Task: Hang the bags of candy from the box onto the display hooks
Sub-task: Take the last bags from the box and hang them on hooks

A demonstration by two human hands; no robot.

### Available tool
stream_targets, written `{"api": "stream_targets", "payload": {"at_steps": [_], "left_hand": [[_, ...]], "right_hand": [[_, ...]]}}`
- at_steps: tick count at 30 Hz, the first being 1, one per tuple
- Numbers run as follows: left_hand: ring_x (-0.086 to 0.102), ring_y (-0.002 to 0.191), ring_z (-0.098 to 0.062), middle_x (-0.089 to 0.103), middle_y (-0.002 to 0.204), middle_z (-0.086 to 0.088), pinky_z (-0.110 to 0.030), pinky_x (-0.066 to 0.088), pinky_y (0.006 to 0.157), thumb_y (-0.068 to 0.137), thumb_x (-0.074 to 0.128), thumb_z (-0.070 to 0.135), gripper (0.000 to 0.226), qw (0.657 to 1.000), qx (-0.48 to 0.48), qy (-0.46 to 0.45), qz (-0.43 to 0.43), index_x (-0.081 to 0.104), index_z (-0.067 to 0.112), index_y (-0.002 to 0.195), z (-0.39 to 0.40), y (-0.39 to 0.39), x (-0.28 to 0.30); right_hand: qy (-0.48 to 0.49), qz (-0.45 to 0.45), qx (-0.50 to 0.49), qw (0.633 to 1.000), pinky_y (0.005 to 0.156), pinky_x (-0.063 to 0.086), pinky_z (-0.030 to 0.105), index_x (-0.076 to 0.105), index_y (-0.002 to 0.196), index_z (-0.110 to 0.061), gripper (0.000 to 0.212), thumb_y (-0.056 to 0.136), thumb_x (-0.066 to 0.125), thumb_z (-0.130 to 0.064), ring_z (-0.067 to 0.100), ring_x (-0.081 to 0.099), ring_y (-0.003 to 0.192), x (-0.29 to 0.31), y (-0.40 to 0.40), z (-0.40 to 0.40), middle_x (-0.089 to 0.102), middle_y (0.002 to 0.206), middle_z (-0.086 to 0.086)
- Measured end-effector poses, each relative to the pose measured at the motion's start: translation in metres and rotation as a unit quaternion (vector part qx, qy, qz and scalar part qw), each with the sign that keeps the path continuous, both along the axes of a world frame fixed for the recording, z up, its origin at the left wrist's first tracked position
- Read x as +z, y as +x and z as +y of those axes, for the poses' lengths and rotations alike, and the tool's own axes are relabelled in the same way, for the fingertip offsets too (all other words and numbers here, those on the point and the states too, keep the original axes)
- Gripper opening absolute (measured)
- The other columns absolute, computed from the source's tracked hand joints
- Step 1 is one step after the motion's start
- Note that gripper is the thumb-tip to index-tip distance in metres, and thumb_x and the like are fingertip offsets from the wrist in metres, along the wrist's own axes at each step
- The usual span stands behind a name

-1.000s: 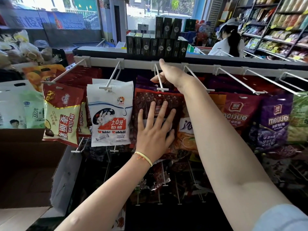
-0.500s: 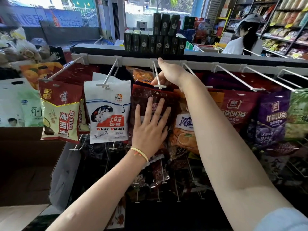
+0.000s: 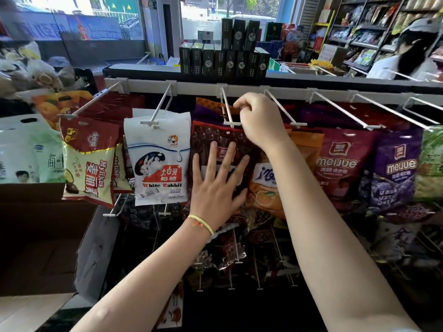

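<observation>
At the middle display hook [image 3: 227, 109], the right hand [image 3: 260, 121] is curled, pinching the hook's wire just above the dark red candy bag [image 3: 211, 142]. Below it, the left hand [image 3: 215, 185] presses flat with fingers spread against that bag's front, right of the White Rabbit bag [image 3: 159, 161].

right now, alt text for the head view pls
A person's left hand presses flat on a dark red candy bag while the right hand pinches at its display hook, beside a White Rabbit bag.
</observation>
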State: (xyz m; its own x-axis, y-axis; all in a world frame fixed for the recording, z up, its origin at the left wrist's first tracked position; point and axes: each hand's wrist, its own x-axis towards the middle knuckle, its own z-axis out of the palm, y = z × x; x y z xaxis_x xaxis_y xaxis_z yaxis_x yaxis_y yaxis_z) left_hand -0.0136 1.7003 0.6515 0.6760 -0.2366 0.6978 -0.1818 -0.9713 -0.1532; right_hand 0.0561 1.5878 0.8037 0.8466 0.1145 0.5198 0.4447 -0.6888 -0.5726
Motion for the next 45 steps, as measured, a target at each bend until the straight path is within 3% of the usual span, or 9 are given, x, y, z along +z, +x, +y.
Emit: {"api": "stream_targets", "payload": {"at_steps": [3,8,13,19,22,26,33,39,45], "left_hand": [[0.004,0.153,-0.042,0.011,0.168,-0.009,-0.068,0.009,0.118,0.096,0.045,0.058,0.073,1.0,0.001,0.001,-0.003,0.023,0.029,0.159,-0.001,0.004,-0.004],[0.007,0.153,-0.043,0.012,0.168,-0.01,-0.069,0.013,0.117,0.095,0.048,0.056,0.074,1.0,0.004,-0.006,-0.006,0.024,0.028,0.159,-0.003,0.001,-0.005],[0.008,0.153,-0.043,0.014,0.168,-0.01,-0.069,0.014,0.117,0.096,0.049,0.059,0.074,0.999,0.026,-0.014,-0.012,0.028,0.025,0.158,-0.008,0.002,-0.006],[0.013,0.152,-0.042,0.019,0.166,-0.01,-0.069,0.017,0.115,0.093,0.052,0.057,0.072,0.998,0.059,-0.009,-0.019,0.038,0.022,0.154,-0.012,0.005,-0.005],[0.014,0.15,-0.041,0.023,0.165,-0.01,-0.069,0.019,0.114,0.091,0.053,0.058,0.071,0.997,0.078,0.0,-0.018,0.04,0.021,0.151,-0.015,0.008,-0.003],[0.011,0.149,-0.042,0.019,0.166,-0.008,-0.069,0.018,0.111,0.092,0.051,0.058,0.071,0.995,0.095,0.001,-0.015,0.038,0.021,0.151,-0.021,0.013,-0.002],[0.011,0.152,-0.043,0.018,0.167,-0.004,-0.068,0.02,0.112,0.099,0.039,0.061,0.07,0.998,0.04,-0.031,-0.032,0.026,0.025,0.157,-0.021,0.008,0.0],[0.007,0.155,-0.033,0.016,0.167,-0.007,-0.061,0.01,0.121,0.1,0.044,0.043,0.062,0.999,0.014,-0.014,-0.036,0.032,0.021,0.157,-0.017,0.016,0.007],[0.005,0.155,-0.032,0.013,0.168,-0.008,-0.061,0.01,0.121,0.101,0.042,0.042,0.063,0.999,0.008,0.011,-0.038,0.029,0.019,0.158,-0.009,0.019,0.001]], "right_hand": [[0.005,-0.138,-0.042,0.99,0.096,0.041,0.019,0.064,0.118,-0.003,0.035,0.092,0.043,0.008,0.024,0.057,0.114,-0.034,-0.023,-0.004,0.064,0.116,0.012],[-0.054,-0.137,-0.032,0.989,0.117,0.036,0.034,0.044,0.145,-0.003,0.053,0.094,0.043,0.01,0.027,0.045,0.138,-0.073,-0.031,-0.016,0.052,0.143,0.016],[-0.111,-0.172,-0.06,0.977,0.109,0.044,0.037,0.049,0.14,0.0,0.05,0.091,0.05,0.009,0.03,0.053,0.126,-0.082,-0.025,-0.023,0.059,0.129,0.016],[-0.191,-0.179,-0.13,0.956,0.114,0.039,0.039,0.034,0.152,-0.001,0.062,0.094,0.056,0.003,0.031,0.046,0.136,-0.094,-0.021,-0.025,0.05,0.143,0.018],[-0.204,-0.201,-0.136,0.948,0.106,0.046,0.04,0.041,0.148,-0.002,0.059,0.092,0.058,0.005,0.031,0.054,0.12,-0.094,-0.021,-0.024,0.059,0.127,0.016],[-0.172,-0.212,-0.128,0.954,0.091,0.048,0.042,0.053,0.137,-0.004,0.052,0.087,0.055,0.01,0.031,0.055,0.105,-0.09,-0.026,-0.029,0.062,0.111,0.012],[-0.09,-0.282,-0.045,0.954,0.102,0.047,0.039,0.061,0.124,0.004,0.041,0.093,0.034,-0.001,0.034,0.056,0.114,-0.07,-0.039,-0.016,0.06,0.119,0.021],[-0.211,-0.107,-0.087,0.968,0.119,0.031,0.042,0.043,0.142,0.004,0.044,0.098,0.041,-0.003,0.037,0.041,0.136,-0.036,-0.007,-0.007,0.049,0.141,0.023],[-0.211,-0.02,-0.117,0.97,0.089,0.045,0.043,0.062,0.109,-0.003,0.03,0.101,0.038,-0.019,0.034,0.057,0.11,-0.012,0.013,0.003,0.066,0.111,0.015]]}}
